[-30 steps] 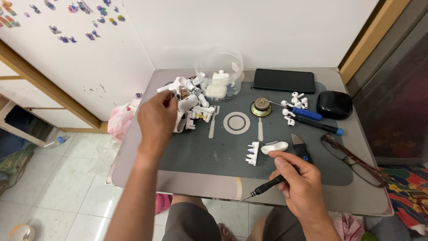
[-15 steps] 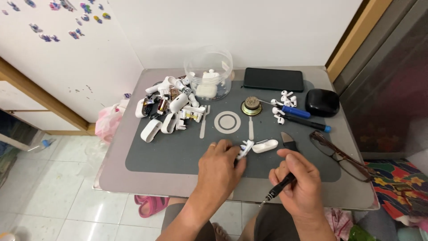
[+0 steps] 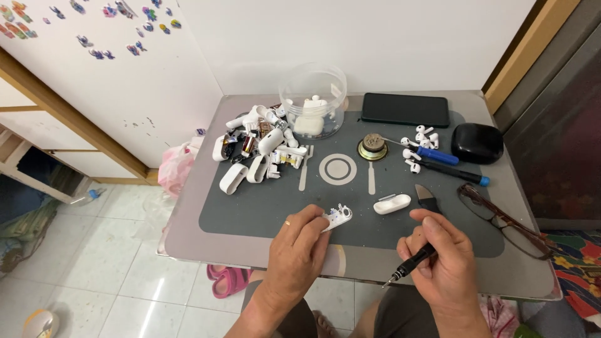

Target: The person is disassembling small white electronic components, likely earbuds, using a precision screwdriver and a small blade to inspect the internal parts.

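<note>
My left hand [image 3: 299, 247] pinches a small white plastic inner part [image 3: 339, 216] of an earbud case at the near edge of the grey mat [image 3: 263, 206]. My right hand [image 3: 441, 256] grips a black precision screwdriver [image 3: 410, 266], its tip pointing down-left over the table's front edge. A white oval case shell [image 3: 392, 204] lies on the mat just beyond and between the two hands. A dark flat blade tool [image 3: 428, 197] lies beside my right hand's knuckles.
A heap of white case parts [image 3: 253, 150] lies at the mat's back left beside a clear round tub [image 3: 312, 106]. Behind are a black phone [image 3: 405, 109], round speaker [image 3: 372, 148], loose earbuds [image 3: 421, 139], blue-handled screwdrivers [image 3: 447, 164], black pouch [image 3: 476, 143] and eyeglasses [image 3: 501, 219].
My left hand came back from the heap of parts to the near edge of the mat and picked up the white inner part. My right hand has kept the screwdriver.
</note>
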